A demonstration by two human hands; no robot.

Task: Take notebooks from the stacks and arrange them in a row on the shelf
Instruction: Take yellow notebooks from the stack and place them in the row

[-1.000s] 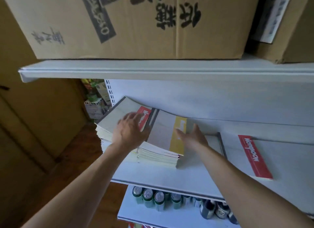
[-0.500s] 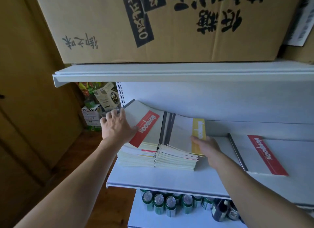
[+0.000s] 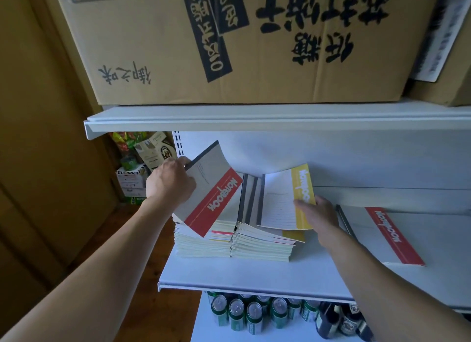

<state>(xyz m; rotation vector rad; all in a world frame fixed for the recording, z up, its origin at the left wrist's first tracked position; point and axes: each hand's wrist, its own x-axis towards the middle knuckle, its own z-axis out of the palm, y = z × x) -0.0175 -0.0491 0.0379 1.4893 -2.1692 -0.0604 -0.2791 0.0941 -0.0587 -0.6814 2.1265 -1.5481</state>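
L hand [image 3: 170, 183] fingers curled on red-band notebook [image 3: 211, 196] corner, peeled up off L stack [image 3: 204, 245]. R hand [image 3: 318, 214] pinches yellow-band notebook [image 3: 285, 201] above R stack [image 3: 262, 247]. Only 1 placed notebook [image 3: 382, 234] flat on shelf [image 3: 254, 278], 3 o'clock of stacks. Est: row barely begun, most left.

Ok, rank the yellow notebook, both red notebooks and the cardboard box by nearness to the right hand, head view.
1. yellow notebook: in the right hand.
2. flat red notebook: just right of it.
3. lifted red notebook: in the left hand.
4. cardboard box: above.
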